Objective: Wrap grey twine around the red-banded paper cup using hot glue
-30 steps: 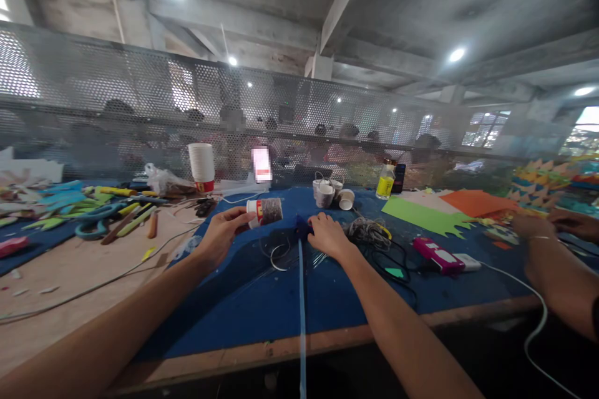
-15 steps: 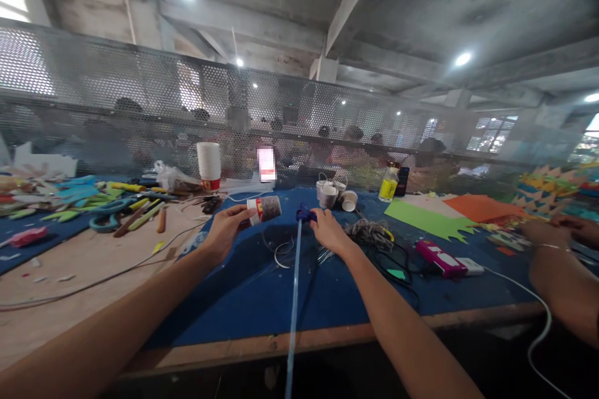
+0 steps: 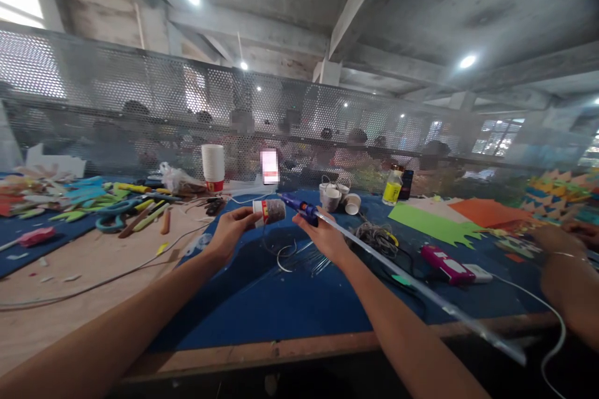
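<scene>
Two bare hands work above the blue-covered surface (image 3: 234, 318): the fingers of the left hand (image 3: 231, 230) pinch a paper cup (image 3: 274, 211) by its red-and-white end, and those of the right hand (image 3: 325, 234) grasp a blue glue gun (image 3: 298, 206), from whose rear a long, pale glue stick (image 3: 402, 265) slants down to the right. The cup lies sideways in the air near the middle of the view, its gray-wrapped end toward the gun; the nozzle sits close beside the cup's far edge, and whether they touch cannot be told. Good handling here probably calls for a steady, light pinch that does not dent the cup, fingers clear of the hot tip, glue laid sparingly, and the long stick kept from swinging against the forearm. Among the containers, the held cup hides its interior; a stack of paper cups (image 3: 213, 165) stands upright at the rear, one nested in another; several small cups (image 3: 331, 196) cluster beyond the right hand, with a tipped cup (image 3: 352, 204) beside them, mouth toward the viewer; a clear bottle (image 3: 392, 186) shows yellow below, label or liquid being uncertain
</scene>
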{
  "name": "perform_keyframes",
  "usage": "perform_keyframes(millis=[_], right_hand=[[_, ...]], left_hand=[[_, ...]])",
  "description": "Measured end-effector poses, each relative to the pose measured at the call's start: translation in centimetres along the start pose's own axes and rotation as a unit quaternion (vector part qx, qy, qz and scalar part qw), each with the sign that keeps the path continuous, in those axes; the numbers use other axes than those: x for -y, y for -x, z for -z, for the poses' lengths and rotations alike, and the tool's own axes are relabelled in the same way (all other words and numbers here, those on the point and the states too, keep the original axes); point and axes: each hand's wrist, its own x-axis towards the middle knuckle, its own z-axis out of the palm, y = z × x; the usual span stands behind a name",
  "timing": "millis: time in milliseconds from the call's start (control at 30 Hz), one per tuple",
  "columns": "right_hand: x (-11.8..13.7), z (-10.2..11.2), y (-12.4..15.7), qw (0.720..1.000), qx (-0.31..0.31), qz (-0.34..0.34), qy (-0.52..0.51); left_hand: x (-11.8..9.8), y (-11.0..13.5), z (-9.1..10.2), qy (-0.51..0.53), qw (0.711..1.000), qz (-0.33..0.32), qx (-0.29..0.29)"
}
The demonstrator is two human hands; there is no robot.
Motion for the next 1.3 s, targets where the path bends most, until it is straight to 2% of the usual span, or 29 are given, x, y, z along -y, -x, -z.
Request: perform_keyframes(millis=[100, 200, 633, 867, 1300], right_hand=[[0.9, -0.2, 0.3, 1.000, 0.023, 0.002, -0.006], [1.2, -0.3, 0.3, 1.000, 0.019, -0.010, -0.002], [1.1, -0.4, 0.4, 0.998, 0.046, 0.028, -0.017], [0.7, -0.3, 0.3, 0.998, 0.062, 0.019, -0.019], [0.4, -0.6, 0.3, 0.998, 0.039, 0.042, 0.021]], left_hand=[[0.1, -0.1, 0.1, -0.028, 0.999, -0.024, -0.016], [0.0, -0.1, 0.0, -0.052, 0.998, -0.037, -0.021], [-0.7, 0.4, -0.3, -0.092, 0.994, -0.047, -0.024], [-1.2, 0.7, -0.7, -0.101, 0.993, -0.050, -0.032], [-1.4, 0.9, -0.8, -0.108, 0.993, -0.052, -0.019]])
